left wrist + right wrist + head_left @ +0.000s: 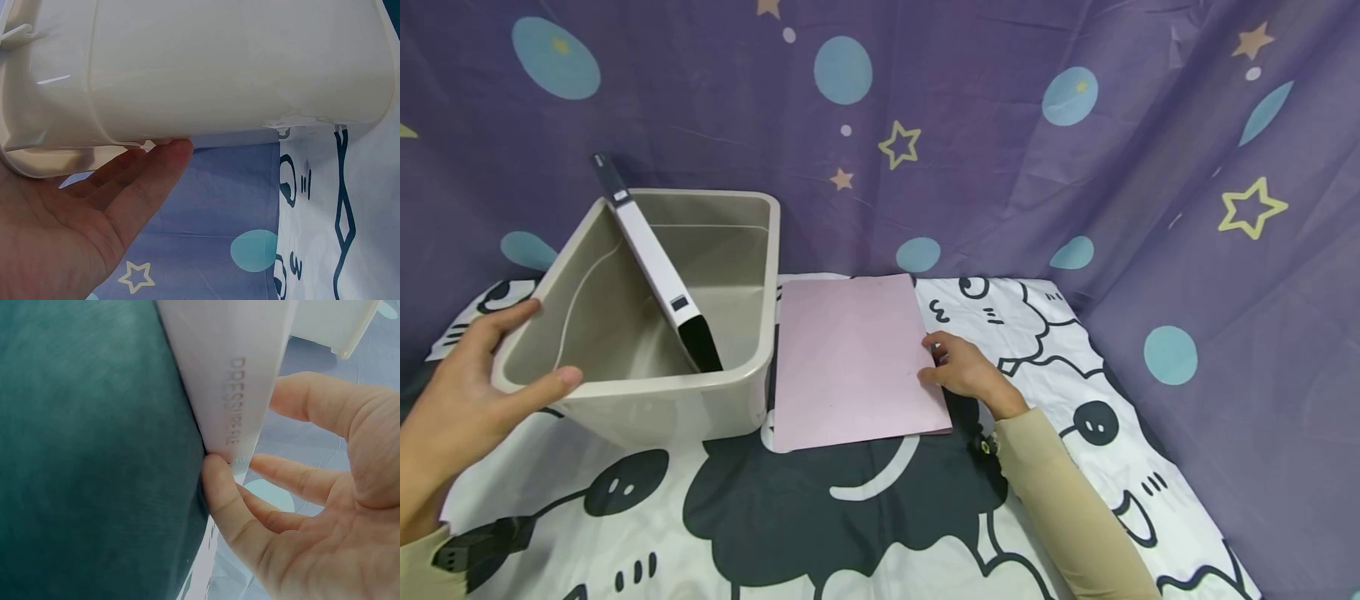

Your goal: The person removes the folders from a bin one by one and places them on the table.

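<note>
A beige plastic bin (662, 408) stands at the left in the head view. My left hand (471, 400) grips its near left corner, thumb over the rim; the left wrist view shows fingers against the bin's outside. Inside, a slim black-and-white flat item (651, 258) leans diagonally, its upper end sticking out past the rim. To the right of the bin, a pink file folder (857, 358) lies flat. My right hand (970, 371) holds its right edge; in the right wrist view, fingers and thumb are around the spine (231, 387), printed "PRESSURE FILE".
A white cloth (865, 567) with black cartoon drawings covers the table. Behind and to the right hangs a purple curtain (985, 175) with stars and blue spots. The bin's right wall stands close to the folder's left edge.
</note>
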{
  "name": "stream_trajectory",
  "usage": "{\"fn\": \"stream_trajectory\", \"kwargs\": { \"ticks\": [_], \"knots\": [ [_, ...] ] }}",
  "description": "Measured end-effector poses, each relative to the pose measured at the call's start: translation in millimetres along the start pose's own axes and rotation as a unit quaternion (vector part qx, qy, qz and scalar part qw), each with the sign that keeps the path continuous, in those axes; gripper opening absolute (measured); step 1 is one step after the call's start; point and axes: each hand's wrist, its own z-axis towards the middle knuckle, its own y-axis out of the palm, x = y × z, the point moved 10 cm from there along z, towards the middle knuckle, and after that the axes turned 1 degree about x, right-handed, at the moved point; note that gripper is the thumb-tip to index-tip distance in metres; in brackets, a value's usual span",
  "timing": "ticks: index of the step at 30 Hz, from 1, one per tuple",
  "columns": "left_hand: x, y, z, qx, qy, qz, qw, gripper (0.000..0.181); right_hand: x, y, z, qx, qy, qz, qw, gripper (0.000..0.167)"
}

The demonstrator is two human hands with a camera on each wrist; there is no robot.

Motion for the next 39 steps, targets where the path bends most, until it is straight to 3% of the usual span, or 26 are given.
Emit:
{"fn": "stream_trajectory", "kwargs": {
  "ticks": [27,39],
  "knots": [
    [0.0,1.5,-1.8,-0.003,-0.014,-0.004,0.9999,0.098,-4,-10,-1.9,0.030,-0.024,0.020,0.9991,0.045],
    [0.5,1.1,-1.5,0.000,-0.016,-0.007,0.9999,0.099,-9,-21,-1.5,0.080,-0.057,0.028,0.9948,0.042]
  ]
}}
